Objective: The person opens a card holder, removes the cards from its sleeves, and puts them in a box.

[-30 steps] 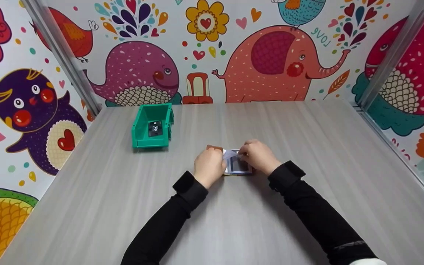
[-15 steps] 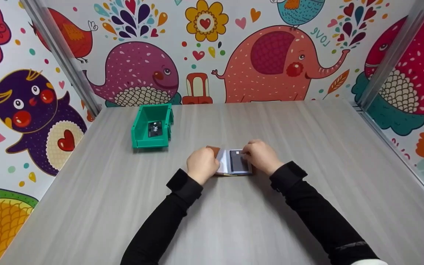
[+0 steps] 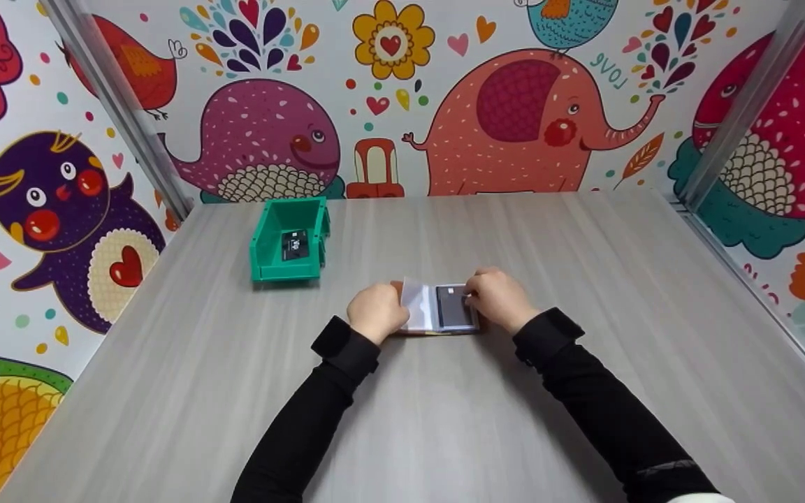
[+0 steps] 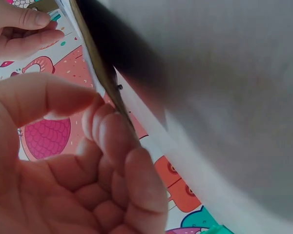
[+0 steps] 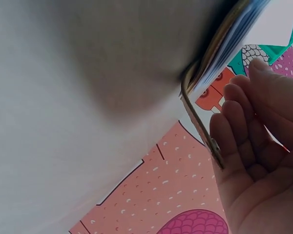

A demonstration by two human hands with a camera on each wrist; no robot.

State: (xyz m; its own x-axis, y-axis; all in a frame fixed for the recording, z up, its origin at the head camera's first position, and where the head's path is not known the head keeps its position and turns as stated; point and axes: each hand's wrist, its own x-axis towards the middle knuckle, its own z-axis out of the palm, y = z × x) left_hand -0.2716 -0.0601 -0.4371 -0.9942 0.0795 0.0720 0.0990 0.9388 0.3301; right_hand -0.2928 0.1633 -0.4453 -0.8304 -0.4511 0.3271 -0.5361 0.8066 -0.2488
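A small brown-covered card holder lies spread near the middle of the table, its clear sleeves facing up. Behind the right-hand sleeve shows a dark card; a pale, whitish sleeve covers the left side. My left hand pinches the left edge of the holder between thumb and curled fingers, clearest in the left wrist view. My right hand is at the opposite edge, fingertips over the dark card's side. In the right wrist view its fingers curl loosely, thumb apart, with the holder's flap against the little-finger side.
A green bin stands at the back left of the table, with a black card inside. Printed cartoon wall panels close off the back and both sides. The wood-grain table runs up to them.
My left hand has moved left, drawing the left side of the holder out and turning a clear sleeve over to the left. The dark card now shows more fully. My right hand has hardly moved.
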